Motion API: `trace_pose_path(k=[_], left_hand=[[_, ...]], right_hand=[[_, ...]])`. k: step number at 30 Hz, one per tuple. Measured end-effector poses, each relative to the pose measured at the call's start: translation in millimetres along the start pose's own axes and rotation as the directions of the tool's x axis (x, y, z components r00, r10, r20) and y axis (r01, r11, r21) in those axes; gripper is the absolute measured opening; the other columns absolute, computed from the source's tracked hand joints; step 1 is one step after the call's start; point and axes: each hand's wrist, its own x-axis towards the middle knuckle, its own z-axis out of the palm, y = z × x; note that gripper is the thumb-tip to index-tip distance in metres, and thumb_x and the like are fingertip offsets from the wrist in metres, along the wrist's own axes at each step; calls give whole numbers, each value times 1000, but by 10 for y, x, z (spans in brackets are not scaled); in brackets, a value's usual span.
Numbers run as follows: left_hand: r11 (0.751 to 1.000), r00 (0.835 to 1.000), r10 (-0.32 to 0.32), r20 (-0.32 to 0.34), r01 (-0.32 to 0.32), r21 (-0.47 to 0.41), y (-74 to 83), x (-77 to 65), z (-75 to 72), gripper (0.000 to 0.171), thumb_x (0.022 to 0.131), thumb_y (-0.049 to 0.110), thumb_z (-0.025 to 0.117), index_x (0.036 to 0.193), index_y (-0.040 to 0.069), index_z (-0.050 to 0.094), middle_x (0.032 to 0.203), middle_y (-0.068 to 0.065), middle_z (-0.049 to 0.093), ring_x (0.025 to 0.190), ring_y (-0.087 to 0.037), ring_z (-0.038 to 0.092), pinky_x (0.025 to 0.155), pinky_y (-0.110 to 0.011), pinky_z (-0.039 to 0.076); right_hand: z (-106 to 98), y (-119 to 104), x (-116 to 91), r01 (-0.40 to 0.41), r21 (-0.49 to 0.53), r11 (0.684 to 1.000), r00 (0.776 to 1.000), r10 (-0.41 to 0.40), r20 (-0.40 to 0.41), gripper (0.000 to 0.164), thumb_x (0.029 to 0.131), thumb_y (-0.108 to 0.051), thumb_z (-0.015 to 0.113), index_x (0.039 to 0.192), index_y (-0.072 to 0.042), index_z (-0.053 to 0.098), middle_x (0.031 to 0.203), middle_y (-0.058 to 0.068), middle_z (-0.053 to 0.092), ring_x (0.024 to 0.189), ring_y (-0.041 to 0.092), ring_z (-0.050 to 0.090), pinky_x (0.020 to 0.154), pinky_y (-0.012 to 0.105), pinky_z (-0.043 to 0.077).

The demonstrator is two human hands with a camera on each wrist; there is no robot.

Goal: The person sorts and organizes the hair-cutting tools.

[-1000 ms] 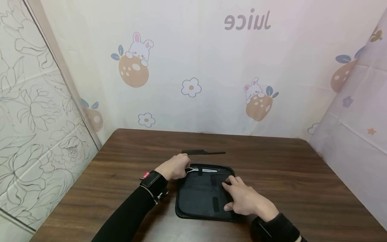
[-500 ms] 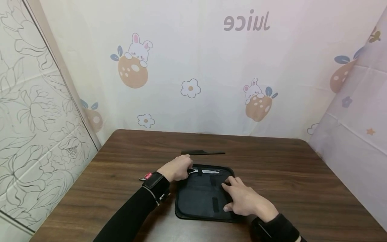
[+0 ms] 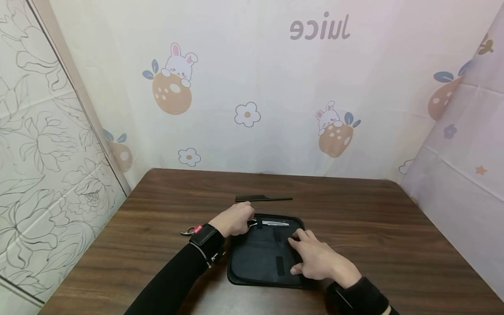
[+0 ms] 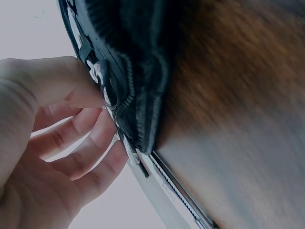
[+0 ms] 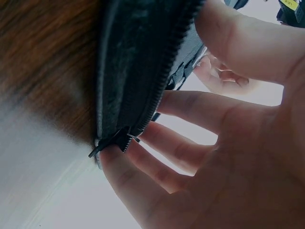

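Note:
A black zip case [image 3: 260,258] lies open and flat on the table, with elastic loops on its dark lining. Along its far side a pair of scissors [image 3: 275,223] runs under one loop, silver blades pointing right. My left hand [image 3: 235,220] pinches the scissors by the handles, which its fingers partly hide; in the left wrist view the handle [image 4: 99,76] shows at thumb and fingertips. Spread over the case's right edge, my right hand [image 3: 320,258] rests with thumb and fingers apart. Its fingertips touch the zipper side [image 5: 128,129] in the right wrist view.
A black comb [image 3: 257,198] with a thin tail lies beyond the case. Left of the case, a metal tool with a red tag [image 3: 195,229] is partly covered by my left wrist. The brown wooden table [image 3: 354,210] meets a printed curtain [image 3: 252,65] behind.
My left hand has moved slightly right, sliding the scissors further right through the loop. More of the red-tagged tool now shows beside the wrist. The right hand has stayed in place.

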Motion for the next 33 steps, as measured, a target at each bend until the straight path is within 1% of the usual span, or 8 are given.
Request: trace_pose_path(k=[6,12,16,23,33], left_hand=[[1000,1000,-2,3,1,8,22,15,23,18,78,5,64,94,11,64,92,-1,51,76,-12,48,67,-25,43],[1000,1000,11,-14,-11,-3,54,25,15,16,78,5,64,94,11,64,92,0,52,77,-11,47,68,-25,42],[1000,1000,5,-9,-5,1,71,31,7,15,80,6,64,94,12,64,90,1,52,77,-11,46,67,-25,42],[1000,1000,7,-12,-7,7,90,42,7,12,81,7,63,92,12,64,87,1,51,75,-11,45,66,-25,41],[1000,1000,18,-23,-18,22,120,41,-3,10,80,5,63,87,12,63,84,1,48,71,-12,45,64,-25,40]], right_hand=[[12,5,-1,1,-4,1000,1000,-1,3,70,77,-37,70,132,-2,43,130,8,36,114,24,33,67,39,42],[7,10,-10,-8,-5,1000,1000,8,9,70,77,-37,70,133,-3,43,130,8,35,115,25,32,67,41,42],[7,12,-11,-8,-5,1000,1000,8,9,70,78,-37,70,133,-3,43,130,8,35,115,25,32,67,41,42],[11,17,-11,-8,-17,1000,1000,8,-1,70,77,-38,70,132,-3,44,129,7,35,113,23,33,65,39,42],[20,20,-8,-8,-18,1000,1000,8,7,70,77,-38,70,133,-4,44,129,7,35,114,23,33,65,38,42]])
